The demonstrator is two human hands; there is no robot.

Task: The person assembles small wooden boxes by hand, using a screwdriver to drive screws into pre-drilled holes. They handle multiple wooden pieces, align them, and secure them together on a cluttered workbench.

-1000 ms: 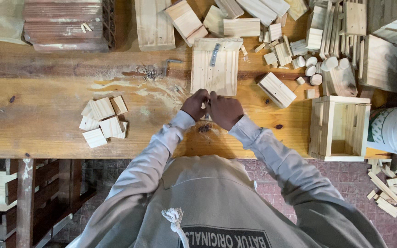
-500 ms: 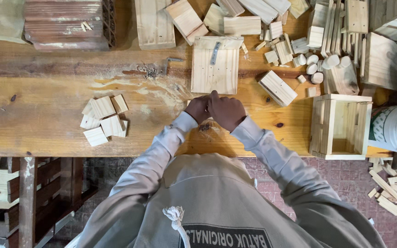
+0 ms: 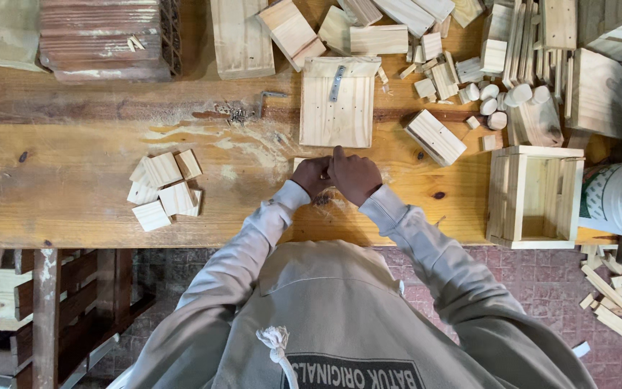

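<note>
Seen from above, your two hands meet at the centre of the frame over a worn wooden tabletop. Your left hand and right hand press together, fingers curled inward around a small wooden piece, of which only a pale corner shows at the left hand's upper edge. Both hands look closed on it, though the grip itself is hidden beneath the knuckles. Your right forefinger points up toward the flat slatted panel lying just above the hands, a grey metal strip fixed near its top edge.

To the left of centre, a loose cluster of small square wood blocks lies well apart from your hands. At the right of the frame, an open slatted box stands on the tabletop's edge, with a white bucket of wood offcuts just beside it. A single rectangular block lies tilted between the panel and the box. Along the top of the frame, boards, slats and short round pegs crowd together, and a stack of reddish planks sits in the upper left.
</note>
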